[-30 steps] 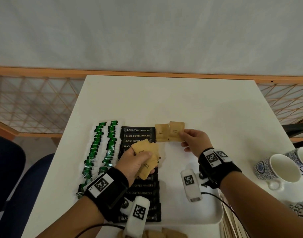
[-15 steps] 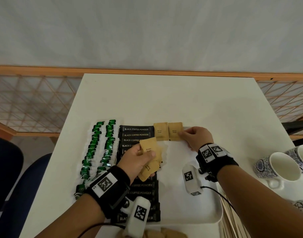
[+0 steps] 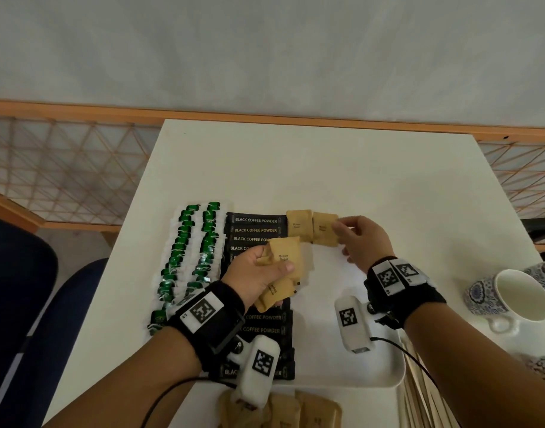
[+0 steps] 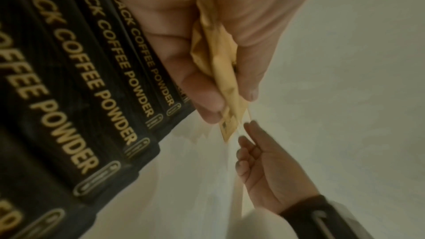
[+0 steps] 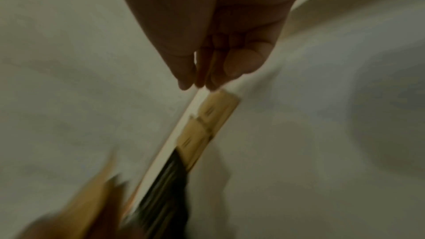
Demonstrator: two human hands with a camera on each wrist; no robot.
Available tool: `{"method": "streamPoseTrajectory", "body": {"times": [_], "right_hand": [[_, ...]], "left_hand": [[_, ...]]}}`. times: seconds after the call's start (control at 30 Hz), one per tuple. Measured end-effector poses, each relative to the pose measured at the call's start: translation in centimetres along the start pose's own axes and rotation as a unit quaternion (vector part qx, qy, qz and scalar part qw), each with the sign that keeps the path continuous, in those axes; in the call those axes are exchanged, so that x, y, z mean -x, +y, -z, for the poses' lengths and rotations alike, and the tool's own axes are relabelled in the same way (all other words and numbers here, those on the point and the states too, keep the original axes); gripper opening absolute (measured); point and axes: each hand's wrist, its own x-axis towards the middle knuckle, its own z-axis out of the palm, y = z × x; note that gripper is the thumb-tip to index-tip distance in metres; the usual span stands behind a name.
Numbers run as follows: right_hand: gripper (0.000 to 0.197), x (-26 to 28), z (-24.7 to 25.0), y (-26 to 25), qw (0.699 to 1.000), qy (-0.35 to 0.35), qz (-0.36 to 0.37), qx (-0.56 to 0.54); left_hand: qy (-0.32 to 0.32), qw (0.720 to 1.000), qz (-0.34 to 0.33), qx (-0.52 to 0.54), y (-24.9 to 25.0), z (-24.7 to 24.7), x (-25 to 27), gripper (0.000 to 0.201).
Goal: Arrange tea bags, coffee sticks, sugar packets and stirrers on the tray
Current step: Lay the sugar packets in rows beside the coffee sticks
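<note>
Several sugar packets (image 3: 283, 267) pinched in left grip (image 3: 259, 273), right grip (image 3: 362, 239) loosely curled, just beside tray's second packet (image 3: 324, 229)

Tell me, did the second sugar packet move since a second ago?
Yes. The second sugar packet was lifted above the first packet a second ago; now it lies level beside it, right of the coffee sticks, and the right hand is at its edge.

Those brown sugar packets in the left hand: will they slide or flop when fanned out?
The sugar packets look like thin creased paper, so probably light and bendy. The left hand pinches several stacked together; likely they slip apart easily.
</note>
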Motion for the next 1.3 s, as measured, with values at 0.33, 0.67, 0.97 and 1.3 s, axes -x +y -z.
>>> {"method": "streamPoseTrajectory", "body": {"times": [0.33,0.67,0.97,1.3], "right_hand": [[0.021,4.0,-2.3,-1.2,0.971,-0.219,0.005,-0.099],[0.013,1.7,-2.5,-0.3,0.991,-0.112,-0.036,-0.056],[0.014,0.2,-3.1,-0.5,0.997,-0.073,-0.025,0.024],[0.025,-0.6,-3.3,-0.1,0.993,-0.063,-0.031,0.093]], "left_hand": [[0.001,1.0,0.016,0.018,-0.2,-0.1,0.6,0.03],[0.021,0.997,0.037,0.067,-0.1,1.3,0.6,0.042],[0.018,0.996,0.004,0.092,-0.3,1.7,0.5,0.038],[0.041,0.994,-0.006,0.105,-0.3,1.3,0.0,0.034]]}}
